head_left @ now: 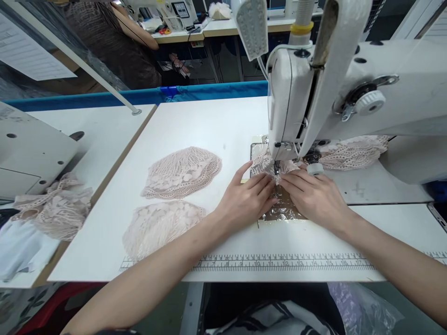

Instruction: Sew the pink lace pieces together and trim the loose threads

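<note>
A small piece of pale pink lace point(267, 164) lies under the needle of a white sewing machine point(314, 93). My left hand point(246, 197) lies flat on the table just left of the needle, fingers stretched out and pressing on the lace. My right hand point(312, 195) lies flat on the right side, fingertips on the same lace at the presser foot. Both hands rest over a shiny clear film point(282, 211) taped on the machine bed.
Two stacks of pink lace pieces point(181, 172) point(160, 228) lie to the left on the white table point(209, 125). More lace point(352, 151) sits behind the needle, and a heap point(52, 204) at far left. A printed ruler point(279, 264) runs along the front edge. A person sits beyond.
</note>
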The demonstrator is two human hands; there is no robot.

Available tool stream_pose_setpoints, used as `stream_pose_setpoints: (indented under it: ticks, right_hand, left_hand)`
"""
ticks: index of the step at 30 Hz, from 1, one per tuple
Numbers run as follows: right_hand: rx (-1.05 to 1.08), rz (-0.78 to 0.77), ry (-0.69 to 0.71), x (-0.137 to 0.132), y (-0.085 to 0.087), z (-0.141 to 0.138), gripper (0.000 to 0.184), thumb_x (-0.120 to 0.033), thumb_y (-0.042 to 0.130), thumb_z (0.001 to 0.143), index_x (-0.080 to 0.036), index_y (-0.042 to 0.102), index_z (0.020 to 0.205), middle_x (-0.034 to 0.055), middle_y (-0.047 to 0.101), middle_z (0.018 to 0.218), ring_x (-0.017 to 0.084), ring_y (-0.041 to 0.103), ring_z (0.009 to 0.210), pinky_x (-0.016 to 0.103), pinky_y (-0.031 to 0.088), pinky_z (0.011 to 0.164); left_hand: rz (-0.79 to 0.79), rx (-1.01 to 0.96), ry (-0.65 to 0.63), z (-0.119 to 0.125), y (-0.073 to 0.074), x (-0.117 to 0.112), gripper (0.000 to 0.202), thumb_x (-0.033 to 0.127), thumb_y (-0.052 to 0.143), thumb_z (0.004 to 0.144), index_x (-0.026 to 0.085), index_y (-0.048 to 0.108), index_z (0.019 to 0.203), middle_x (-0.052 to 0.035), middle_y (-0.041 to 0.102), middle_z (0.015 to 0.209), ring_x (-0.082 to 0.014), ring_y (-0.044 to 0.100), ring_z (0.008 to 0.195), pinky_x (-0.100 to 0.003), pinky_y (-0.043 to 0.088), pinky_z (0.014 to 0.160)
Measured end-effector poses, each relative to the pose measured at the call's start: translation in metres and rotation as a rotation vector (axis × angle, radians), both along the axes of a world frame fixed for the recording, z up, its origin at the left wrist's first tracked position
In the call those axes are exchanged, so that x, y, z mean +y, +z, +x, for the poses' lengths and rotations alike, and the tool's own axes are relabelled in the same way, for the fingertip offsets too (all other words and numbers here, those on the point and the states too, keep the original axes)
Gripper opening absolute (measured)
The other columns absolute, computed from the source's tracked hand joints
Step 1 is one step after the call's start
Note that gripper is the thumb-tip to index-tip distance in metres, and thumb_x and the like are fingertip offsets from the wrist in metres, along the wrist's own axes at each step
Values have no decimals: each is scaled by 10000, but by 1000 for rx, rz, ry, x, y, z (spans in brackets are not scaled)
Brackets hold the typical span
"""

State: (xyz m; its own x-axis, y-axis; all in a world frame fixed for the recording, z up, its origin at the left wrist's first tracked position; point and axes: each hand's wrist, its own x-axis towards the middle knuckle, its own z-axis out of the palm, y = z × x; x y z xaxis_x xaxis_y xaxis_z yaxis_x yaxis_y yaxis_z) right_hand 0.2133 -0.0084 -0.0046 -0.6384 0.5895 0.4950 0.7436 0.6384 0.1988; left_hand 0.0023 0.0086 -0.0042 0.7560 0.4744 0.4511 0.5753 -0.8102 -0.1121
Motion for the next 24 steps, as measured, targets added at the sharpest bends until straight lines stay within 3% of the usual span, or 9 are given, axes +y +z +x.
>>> stream_pose_setpoints:
  ticks: [10, 24]
  right_hand:
    - [51, -23, 13, -5, 2, 0, 270, -16, 521, 845, -135, 724, 978, 51, 741, 1014, 183, 648, 868, 347, 487, 823]
    - [-34, -57, -82, 2, 0, -1, 300, -54, 519, 862, -144, 695, 1088, 33, 719, 1111, 210, 642, 951, 376, 453, 923]
  left_hand:
    - [-9, -7, 8, -1, 0, -1, 327, 321, 463, 978, 116, 666, 1131, -105, 716, 1122, -222, 662, 1082, -537, 344, 1127]
    - [-21, -12, 46, 1, -4, 11, 383, 352, 433, 987, 90, 653, 1160, -125, 706, 1142, -234, 652, 1106, -551, 291, 1157]
